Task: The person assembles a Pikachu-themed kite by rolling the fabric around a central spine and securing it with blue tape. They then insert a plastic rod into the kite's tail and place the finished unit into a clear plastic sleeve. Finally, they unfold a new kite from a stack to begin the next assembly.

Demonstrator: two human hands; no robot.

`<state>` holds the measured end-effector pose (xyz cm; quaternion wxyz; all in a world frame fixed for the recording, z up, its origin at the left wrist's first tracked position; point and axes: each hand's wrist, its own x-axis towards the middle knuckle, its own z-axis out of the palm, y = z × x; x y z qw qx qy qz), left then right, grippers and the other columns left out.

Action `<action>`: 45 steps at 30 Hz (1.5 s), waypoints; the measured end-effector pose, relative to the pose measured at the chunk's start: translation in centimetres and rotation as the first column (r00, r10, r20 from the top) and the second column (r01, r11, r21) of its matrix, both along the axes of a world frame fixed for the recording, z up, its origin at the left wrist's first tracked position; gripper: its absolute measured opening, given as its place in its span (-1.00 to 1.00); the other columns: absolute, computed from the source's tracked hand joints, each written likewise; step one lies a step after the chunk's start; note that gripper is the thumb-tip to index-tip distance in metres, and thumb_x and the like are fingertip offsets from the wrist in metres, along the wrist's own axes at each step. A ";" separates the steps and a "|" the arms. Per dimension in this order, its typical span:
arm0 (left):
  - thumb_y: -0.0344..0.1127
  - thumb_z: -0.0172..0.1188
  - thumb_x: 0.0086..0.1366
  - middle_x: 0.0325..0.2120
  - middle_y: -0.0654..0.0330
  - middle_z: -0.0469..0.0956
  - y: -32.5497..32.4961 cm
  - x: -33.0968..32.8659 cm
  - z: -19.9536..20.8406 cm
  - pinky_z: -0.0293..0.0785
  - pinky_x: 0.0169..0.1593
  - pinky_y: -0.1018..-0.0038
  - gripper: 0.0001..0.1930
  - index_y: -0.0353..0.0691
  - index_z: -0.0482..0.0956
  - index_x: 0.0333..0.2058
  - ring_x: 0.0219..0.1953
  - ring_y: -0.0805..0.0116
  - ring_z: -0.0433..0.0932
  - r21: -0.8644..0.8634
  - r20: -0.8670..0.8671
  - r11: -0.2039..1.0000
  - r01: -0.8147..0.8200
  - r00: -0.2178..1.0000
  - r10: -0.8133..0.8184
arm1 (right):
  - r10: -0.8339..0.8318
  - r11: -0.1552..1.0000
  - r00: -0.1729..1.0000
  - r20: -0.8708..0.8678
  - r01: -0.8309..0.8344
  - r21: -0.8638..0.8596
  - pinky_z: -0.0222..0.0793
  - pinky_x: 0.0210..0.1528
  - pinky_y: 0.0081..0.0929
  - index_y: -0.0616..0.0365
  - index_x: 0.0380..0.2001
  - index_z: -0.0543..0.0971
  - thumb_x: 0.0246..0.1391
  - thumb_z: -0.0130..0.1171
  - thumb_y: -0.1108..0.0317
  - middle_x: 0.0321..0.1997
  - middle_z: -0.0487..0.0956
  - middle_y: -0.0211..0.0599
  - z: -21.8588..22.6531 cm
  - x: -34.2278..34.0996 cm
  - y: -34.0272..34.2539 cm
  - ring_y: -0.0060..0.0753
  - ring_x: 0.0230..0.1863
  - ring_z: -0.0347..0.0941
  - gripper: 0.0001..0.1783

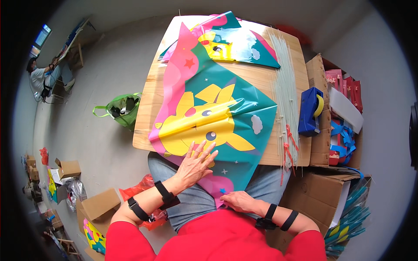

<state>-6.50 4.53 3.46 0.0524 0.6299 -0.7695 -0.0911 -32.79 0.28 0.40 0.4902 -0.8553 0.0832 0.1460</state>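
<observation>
A glossy diamond-shaped kite sail (244, 100), printed with a yellow cartoon animal on teal and pink, lies across the wooden table and hangs over its near edge onto my lap. My left hand (196, 164) rests on its lower part, fingers spread and palm down. At the sail's near corner, my right hand (237, 201) pinches the pink tip close to my body; its fingertips are partly hidden. Creases run across the yellow print. Farther back, more folded kite sails (244, 43) lie on the table.
Thin pale rods (285, 87) lie along the table's (150, 108) right side, some tied with red strips. A blue tape dispenser (310, 113) stands beside them. Cardboard boxes (311, 191) flank me at right. A green bag (124, 108) sits left; a person (39, 78) sits far left.
</observation>
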 end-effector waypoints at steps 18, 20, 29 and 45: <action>0.03 0.18 0.27 0.28 0.16 0.27 4.0 3.7 -4.4 -0.22 0.41 -0.16 -0.38 -0.10 0.33 0.24 0.35 0.08 0.16 -0.092 0.000 0.819 -0.567 0.822 0.569 | -0.655 0.429 0.754 -0.061 0.303 -0.851 -0.15 0.37 0.23 0.05 0.37 0.21 0.13 0.14 -0.15 0.49 0.07 -0.08 0.3 4.9 -5.8 -0.01 0.49 -0.06 -0.15; 0.04 0.18 0.26 0.28 0.17 0.27 3.1 3.8 -3.6 -0.22 0.40 -0.17 -0.37 -0.10 0.33 0.24 0.35 0.10 0.15 -0.078 -0.027 0.810 -0.581 0.813 0.581 | -0.622 0.377 0.781 0.059 0.365 -0.851 -0.23 0.40 0.23 0.05 0.36 0.23 0.14 0.13 -0.14 0.48 0.09 -0.08 1.3 5.9 -6.2 -0.03 0.49 -0.05 -0.17; 0.19 0.18 0.21 0.45 0.22 -0.09 3.6 3.2 -3.8 -0.41 0.37 -0.31 -0.19 0.15 0.13 0.38 0.46 -0.08 -0.14 0.049 0.038 0.814 -0.579 0.815 0.578 | -0.441 0.550 0.883 0.160 0.407 -0.730 -0.49 0.47 0.19 -0.15 0.43 0.12 0.10 0.13 -0.21 0.58 -0.15 -0.35 -2.9 8.7 -11.7 -0.13 0.57 -0.35 -0.09; 0.34 0.10 0.20 0.48 0.29 -0.33 -0.5 6.3 -5.2 -0.52 0.35 -0.33 0.03 -0.02 -0.19 0.45 0.49 0.01 -0.42 0.184 0.063 0.743 -0.643 0.762 0.644 | -0.433 0.581 0.833 0.346 0.551 -0.599 -0.34 0.52 -0.11 0.16 0.39 0.12 0.14 0.13 -0.12 0.54 -0.06 -0.13 -4.6 13.2 -8.3 -0.12 0.56 -0.23 -0.10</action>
